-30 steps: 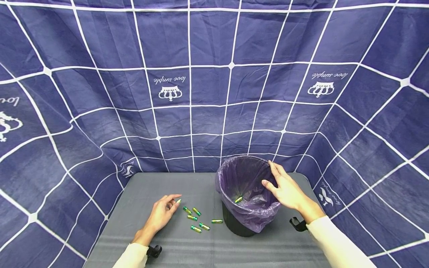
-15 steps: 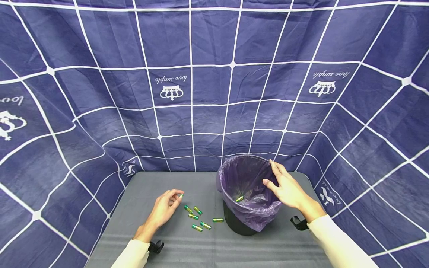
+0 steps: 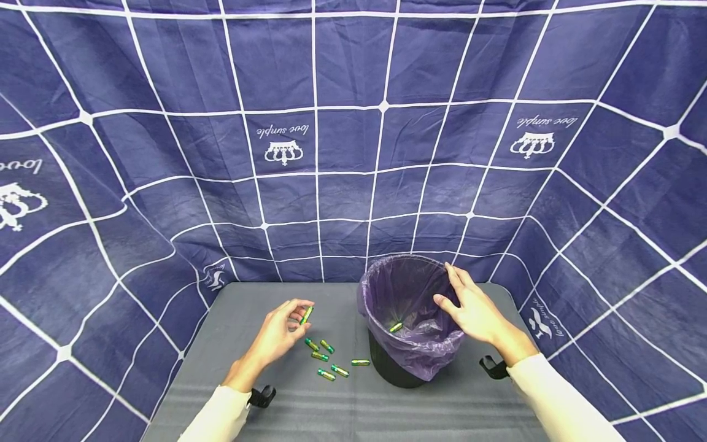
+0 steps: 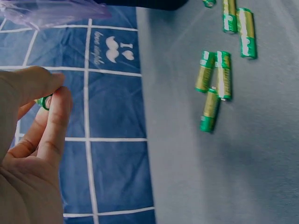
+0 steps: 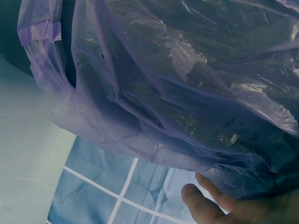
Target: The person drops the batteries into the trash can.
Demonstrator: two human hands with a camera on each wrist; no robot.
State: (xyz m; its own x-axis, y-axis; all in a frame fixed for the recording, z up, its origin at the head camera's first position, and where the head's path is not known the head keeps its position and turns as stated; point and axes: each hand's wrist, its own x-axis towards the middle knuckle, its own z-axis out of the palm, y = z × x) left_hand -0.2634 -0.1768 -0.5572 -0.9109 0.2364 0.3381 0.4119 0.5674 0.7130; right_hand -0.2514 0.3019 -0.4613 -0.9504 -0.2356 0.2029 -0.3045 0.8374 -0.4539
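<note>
Between thumb and fingertips, my left hand point(image 3: 280, 331) pinches a green and gold battery point(image 3: 307, 315), raised above the grey table; in the left wrist view the fingers hide most of this battery point(image 4: 45, 101). Several similar batteries point(image 3: 319, 356) lie just right of that hand. A black trash bin point(image 3: 394, 371) lined with a purple plastic bag point(image 3: 371, 307) stands at the right. One battery point(image 3: 396, 327) lies inside on the bag. My right hand point(image 3: 477, 313) rests at the bin's right rim, fingers fairly straight, thumb apart over the opening.
The grey table point(image 3: 265, 405) is enclosed by a blue cloth point(image 3: 348, 141) with white grid lines at the back and both sides. A lone battery point(image 3: 361, 362) lies close to the bin's left base. The bag's edge hangs loosely over the rim.
My left hand has moved up and slightly right with the battery, which shows more fully between the fingers. The right hand stays at the rim.
</note>
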